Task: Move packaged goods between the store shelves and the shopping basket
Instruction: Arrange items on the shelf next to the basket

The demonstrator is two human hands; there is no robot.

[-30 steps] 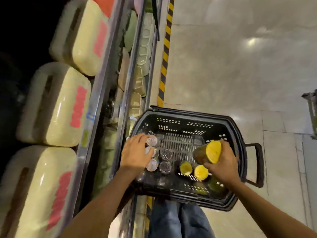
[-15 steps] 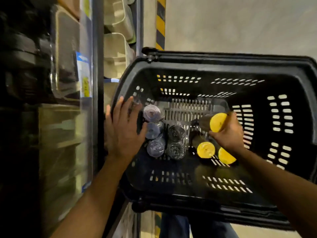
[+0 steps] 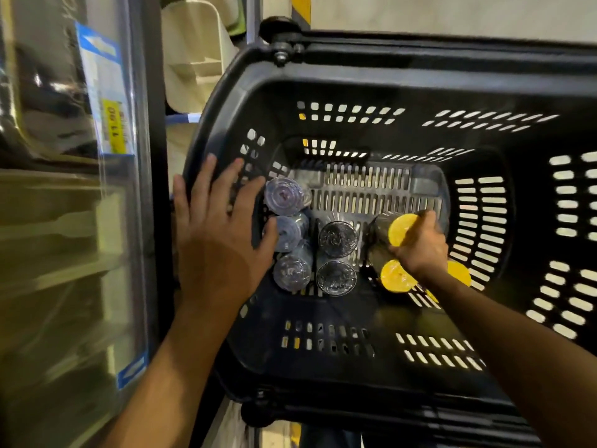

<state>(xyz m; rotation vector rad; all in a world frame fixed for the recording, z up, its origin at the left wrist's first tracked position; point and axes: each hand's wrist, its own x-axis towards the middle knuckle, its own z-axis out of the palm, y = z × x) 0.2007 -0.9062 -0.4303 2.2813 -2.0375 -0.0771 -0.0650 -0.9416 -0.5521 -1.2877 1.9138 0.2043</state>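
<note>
Fingers of the left hand (image 3: 217,244) lie spread and straight against the basket (image 3: 355,88) wall. The right hand (image 3: 420,252) grips a yellow-ended roll (image 3: 400,228) inside.

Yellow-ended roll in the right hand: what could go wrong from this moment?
1. The right hand holds the yellow-ended roll tilted just above the standing yellow rolls; setting it down may knock them over.
2. The left hand lies open across the basket rim, thumb against the pale wrapped rolls; a push could topple them onto the dark rolls.
</note>
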